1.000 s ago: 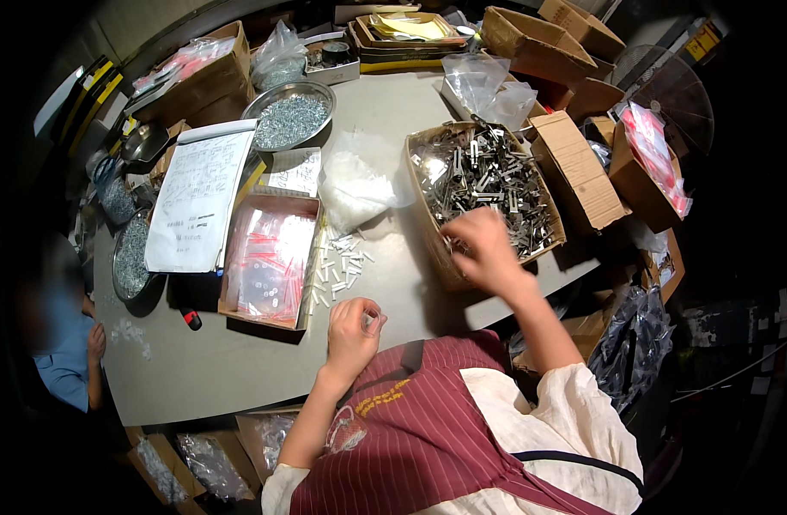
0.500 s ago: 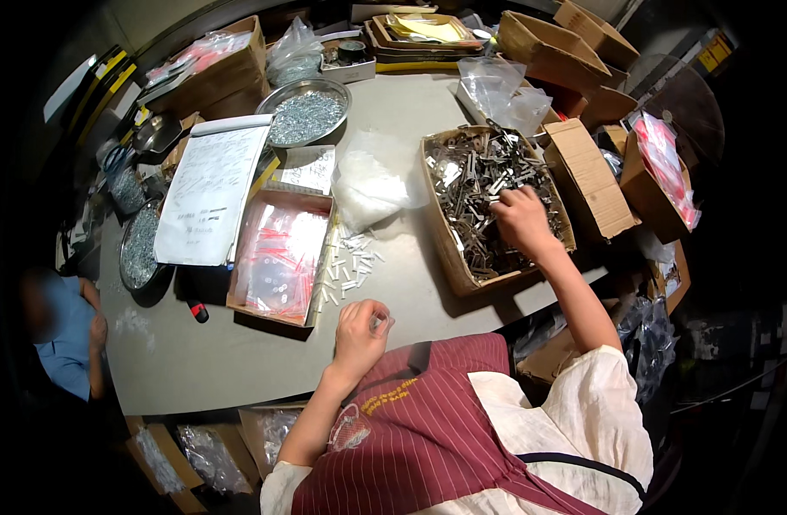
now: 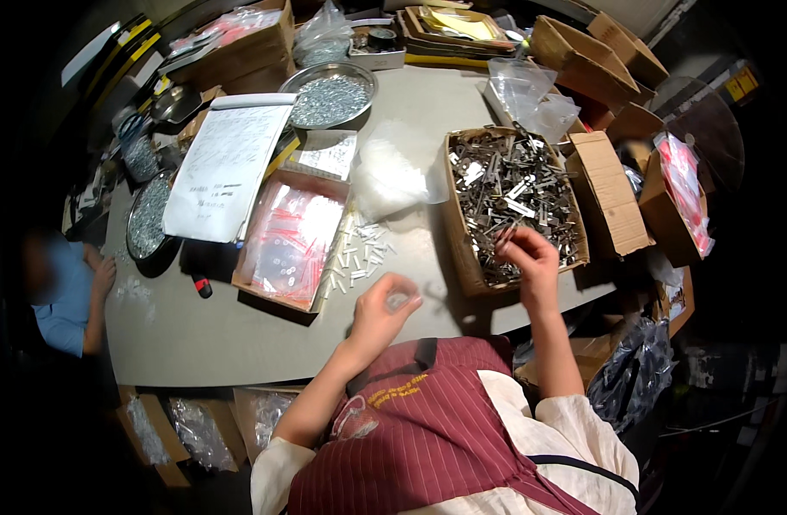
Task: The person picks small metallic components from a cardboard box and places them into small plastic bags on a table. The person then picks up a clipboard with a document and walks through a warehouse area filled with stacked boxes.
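Observation:
My right hand (image 3: pixel 535 262) pinches a small dark metal piece (image 3: pixel 501 240) between thumb and fingertips, above the near part of a cardboard box (image 3: pixel 464 257). Flat metal parts (image 3: pixel 518 184), dark and shiny, fill that box. Over the table's front edge, my left hand (image 3: pixel 385 311) is curled with thumb and fingers closed round something see-through, seemingly a small clear plastic bag (image 3: pixel 398 301). Beyond it, short white tubes (image 3: pixel 359 253) lie scattered beside a shallow box (image 3: pixel 315 302) of clear bags with red edges (image 3: pixel 290 245).
A crumpled clear plastic bag of white pieces (image 3: pixel 389 180) lies mid-table. Metal bowls of small hardware (image 3: pixel 329 101) (image 3: pixel 148 215) and a written clipboard pad (image 3: pixel 230 167) stand left. Cartons (image 3: pixel 612 193) crowd the right. A person in blue (image 3: pixel 63 296) sits at the left edge.
My right hand has risen out of the metal parts toward me with a piece pinched in it. My left hand has moved slightly right, still curled. The whole view has shifted a little.

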Action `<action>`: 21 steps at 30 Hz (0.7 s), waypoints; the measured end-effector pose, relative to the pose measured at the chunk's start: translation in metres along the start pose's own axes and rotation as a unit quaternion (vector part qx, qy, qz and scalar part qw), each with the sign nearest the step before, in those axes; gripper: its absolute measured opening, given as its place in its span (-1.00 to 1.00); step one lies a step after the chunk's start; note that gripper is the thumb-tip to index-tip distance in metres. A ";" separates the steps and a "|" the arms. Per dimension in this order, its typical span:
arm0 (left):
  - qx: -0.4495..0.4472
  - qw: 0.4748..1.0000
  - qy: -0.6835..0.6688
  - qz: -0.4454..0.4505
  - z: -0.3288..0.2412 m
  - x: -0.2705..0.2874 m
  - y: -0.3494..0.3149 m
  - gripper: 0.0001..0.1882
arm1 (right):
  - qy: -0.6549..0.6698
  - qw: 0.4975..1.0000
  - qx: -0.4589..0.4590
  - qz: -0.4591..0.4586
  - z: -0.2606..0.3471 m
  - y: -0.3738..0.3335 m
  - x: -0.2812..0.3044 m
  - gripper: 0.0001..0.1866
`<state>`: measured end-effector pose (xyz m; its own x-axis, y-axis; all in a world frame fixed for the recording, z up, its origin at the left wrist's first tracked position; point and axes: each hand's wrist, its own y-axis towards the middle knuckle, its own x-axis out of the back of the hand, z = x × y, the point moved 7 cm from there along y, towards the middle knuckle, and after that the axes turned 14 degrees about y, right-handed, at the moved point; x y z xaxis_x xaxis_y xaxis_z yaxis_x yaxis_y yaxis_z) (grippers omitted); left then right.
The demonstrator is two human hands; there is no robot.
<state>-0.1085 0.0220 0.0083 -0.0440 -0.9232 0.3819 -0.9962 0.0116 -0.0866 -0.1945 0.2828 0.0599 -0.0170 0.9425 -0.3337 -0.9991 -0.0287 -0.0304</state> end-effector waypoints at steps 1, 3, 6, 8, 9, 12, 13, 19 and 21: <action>0.009 0.999 -0.048 0.013 -0.001 -0.002 0.003 -0.81 | 0.007 1.000 0.000 -0.007 -0.006 -0.012 -0.014 -0.83; 0.025 0.989 -0.141 0.037 -0.004 -0.005 0.009 -0.78 | -0.097 0.988 0.090 0.081 -0.009 -0.030 -0.048 -0.84; 0.116 0.946 -0.293 0.071 -0.008 -0.001 0.013 -0.71 | -0.232 0.930 0.219 0.181 -0.003 -0.053 -0.087 -0.82; 0.134 0.939 -0.311 0.061 -0.004 0.005 0.011 -0.69 | -0.292 0.886 0.273 0.234 -0.002 -0.060 -0.101 -0.81; 0.133 0.940 -0.310 0.050 -0.003 0.009 0.009 -0.70 | -0.295 0.883 0.277 0.239 -0.001 -0.059 -0.104 -0.81; 0.125 0.939 -0.318 0.021 -0.002 0.015 0.003 -0.74 | -0.271 0.898 0.260 0.229 0.000 -0.056 -0.107 -0.84; 0.118 0.939 -0.323 0.012 -0.002 0.016 0.002 -0.76 | -0.203 0.951 0.151 0.175 -0.010 -0.051 -0.099 -0.86; 0.045 0.983 -0.177 -0.034 -0.022 0.024 -0.012 -0.85 | -0.093 0.987 0.106 0.079 -0.027 -0.032 -0.092 -0.87; 0.046 0.984 -0.171 0.000 -0.024 0.023 -0.012 -0.84 | -0.162 0.971 0.151 0.093 -0.019 -0.030 -0.091 -0.86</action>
<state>-0.0993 0.0096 0.0401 0.0005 -0.9986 0.0521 -0.9845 -0.0096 -0.1752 -0.1620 0.1915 0.0732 -0.1605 0.9870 0.0088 -0.9427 -0.1559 0.2950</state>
